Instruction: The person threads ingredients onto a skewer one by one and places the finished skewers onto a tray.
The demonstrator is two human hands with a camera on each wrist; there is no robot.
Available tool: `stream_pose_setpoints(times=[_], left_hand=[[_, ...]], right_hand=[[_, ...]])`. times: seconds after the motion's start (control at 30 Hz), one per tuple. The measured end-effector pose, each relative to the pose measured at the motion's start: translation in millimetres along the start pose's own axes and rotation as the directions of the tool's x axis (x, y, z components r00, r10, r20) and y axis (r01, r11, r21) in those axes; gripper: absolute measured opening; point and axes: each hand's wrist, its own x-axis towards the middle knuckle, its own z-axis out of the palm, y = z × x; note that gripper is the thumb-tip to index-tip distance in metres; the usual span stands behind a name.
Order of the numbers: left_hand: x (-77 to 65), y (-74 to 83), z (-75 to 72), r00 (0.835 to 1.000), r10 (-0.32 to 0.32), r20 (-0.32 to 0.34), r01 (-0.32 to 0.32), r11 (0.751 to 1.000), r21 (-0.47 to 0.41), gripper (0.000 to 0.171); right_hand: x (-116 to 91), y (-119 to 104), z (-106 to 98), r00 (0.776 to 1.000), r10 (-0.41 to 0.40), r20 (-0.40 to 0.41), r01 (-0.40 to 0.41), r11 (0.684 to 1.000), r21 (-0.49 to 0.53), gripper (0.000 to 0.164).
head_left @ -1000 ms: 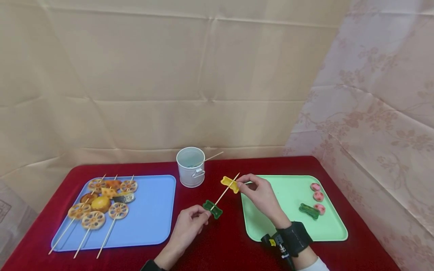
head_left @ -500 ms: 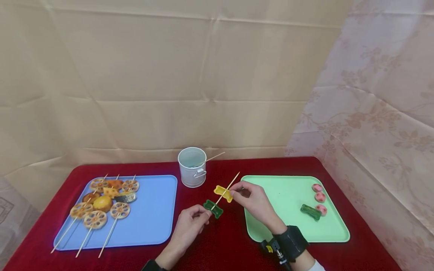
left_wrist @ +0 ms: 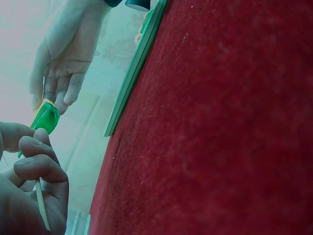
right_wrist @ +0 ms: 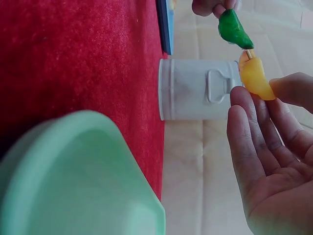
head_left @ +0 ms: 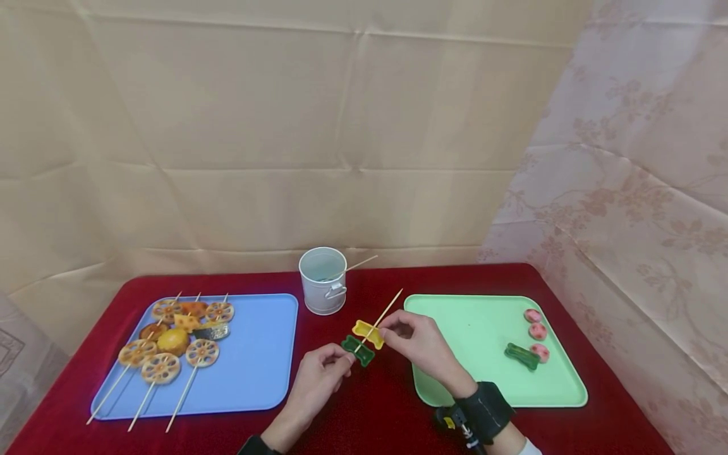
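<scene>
My left hand (head_left: 317, 379) grips a thin wooden skewer (head_left: 389, 306) near its lower end, its thumb and finger right at a green bow-shaped food piece (head_left: 364, 357) threaded there. Just above that sits a yellow piece (head_left: 361, 328) of like shape, also on the skewer. My right hand (head_left: 422, 346) pinches the yellow piece by its right end between thumb and forefinger. Above the yellow piece the pointed tip sticks out bare. In the right wrist view, a short stretch of stick shows between the green piece (right_wrist: 235, 30) and the yellow piece (right_wrist: 255, 78).
A blue tray (head_left: 256, 354) at left bears several finished-looking skewers with lotus root slices (head_left: 160, 368). The green tray (head_left: 455, 316) at right holds another green piece (head_left: 521, 356) and pink round slices (head_left: 537, 331). Behind my hands stands a white bucket (head_left: 321, 294) with a stick leaning out.
My right hand has slid the yellow piece down the skewer, leftward and toward the green piece, leaving more bare tip. The left hand has kept its hold in place.
</scene>
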Motion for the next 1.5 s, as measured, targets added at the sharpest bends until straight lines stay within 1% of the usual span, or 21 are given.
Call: stream_pose_setpoints(times=[0.43,0.57,0.67,0.8,0.87,0.93,1.07,1.13,1.2,1.33,1.43,1.5], left_hand=[[-0.4,0.3,1.2,1.0,0.009,-0.01,-0.009,1.0,0.007,0.018],[-0.3,-0.1,0.8,1.0,0.012,-0.01,-0.012,1.0,0.015,0.019],[-0.4,-0.7,0.3,1.0,0.009,-0.01,-0.009,1.0,0.011,0.019],[-1.2,-0.2,-0.8,1.0,-0.003,-0.009,0.003,1.0,-0.002,0.019],[-1.4,-0.1,-1.8,1.0,-0.011,-0.009,0.011,1.0,-0.004,0.019],[-1.8,0.6,-2.6,1.0,-0.019,-0.005,0.019,1.0,-0.008,0.019],[-1.1,1.8,-2.1,1.0,-0.024,-0.003,0.024,1.0,-0.02,0.019],[-0.8,3.0,-1.2,1.0,-0.022,-0.01,0.021,0.999,-0.033,0.02],[-0.8,4.2,-0.3,1.0,-0.021,-0.021,0.02,0.999,-0.04,0.02],[-1.3,5.8,-0.1,0.999,-0.012,-0.041,0.01,0.999,-0.049,0.018],[-1.7,6.1,-2.0,0.998,-0.003,-0.062,0.0,0.999,-0.047,0.017],[-2.0,5.5,-3.6,0.997,-0.002,-0.072,-0.001,0.999,-0.046,0.017]], right_hand=[[-1,0,2,1.0,0.004,0.025,-0.004,1.0,-0.013,0.006],[-1,0,-1,1.0,-0.011,0.015,0.012,1.0,-0.016,0.008],[0,-1,-8,1.0,-0.021,-0.006,0.021,1.0,-0.011,0.01],[1,-1,-24,0.998,-0.007,-0.055,0.008,1.0,0.021,0.01],[1,0,-34,0.996,0.002,-0.086,-0.001,1.0,0.01,0.011],[0,3,-45,0.993,0.009,-0.116,-0.012,1.0,-0.027,0.01],[-5,16,-72,0.986,-0.001,-0.168,-0.025,0.988,-0.154,0.009],[-9,23,-87,0.983,-0.003,-0.184,-0.038,0.975,-0.218,0.008],[-14,30,-102,0.981,-0.004,-0.195,-0.053,0.956,-0.288,0.009],[-28,44,-128,0.974,0.025,-0.224,-0.116,0.908,-0.403,0.012],[-39,56,-142,0.973,0.053,-0.225,-0.149,0.887,-0.437,0.015],[-46,63,-149,0.975,0.062,-0.213,-0.155,0.878,-0.452,0.017]])
